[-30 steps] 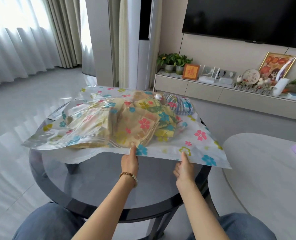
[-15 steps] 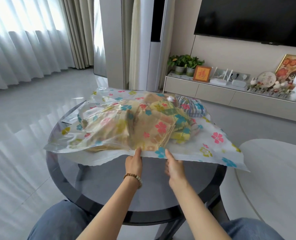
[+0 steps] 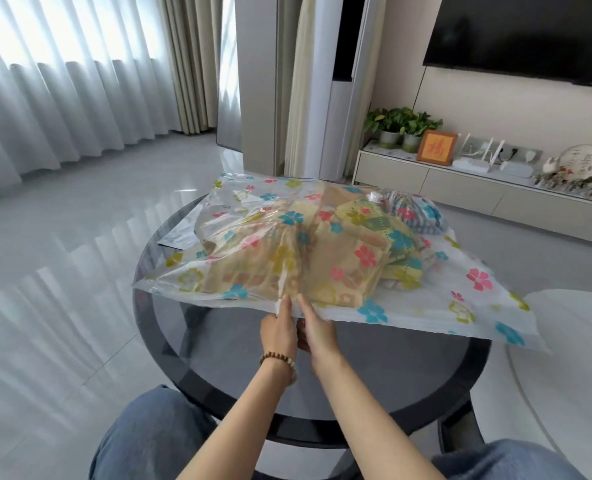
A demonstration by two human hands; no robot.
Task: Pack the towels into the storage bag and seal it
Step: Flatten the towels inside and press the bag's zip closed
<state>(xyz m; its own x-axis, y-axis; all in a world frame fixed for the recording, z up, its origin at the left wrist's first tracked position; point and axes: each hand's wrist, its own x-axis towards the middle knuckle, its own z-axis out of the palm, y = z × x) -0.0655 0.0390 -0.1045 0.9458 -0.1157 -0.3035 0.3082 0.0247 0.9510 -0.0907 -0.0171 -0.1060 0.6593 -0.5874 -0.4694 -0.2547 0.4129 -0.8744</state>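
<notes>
Clear flower-printed storage bag [image 3: 308, 244] lying across dark glass table [image 3: 374, 368], towels [image 3: 346, 271] bunched inside, left hand [image 3: 279, 332] and right hand [image 3: 318, 332] side by side at its 6 o'clock edge, each pinching the rim, thumb on top, white table [image 3: 564, 348] at 3 o'clock

A round dark glass table [image 3: 322, 393], sheer curtains [image 3: 62, 98] at left, a television [image 3: 529, 36] above a low cabinet [image 3: 460, 185] bearing potted plants [image 3: 401, 123].

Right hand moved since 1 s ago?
Yes. Right hand slid left along the bag edge, from the table's right side to mid-table, beside the left hand.
</notes>
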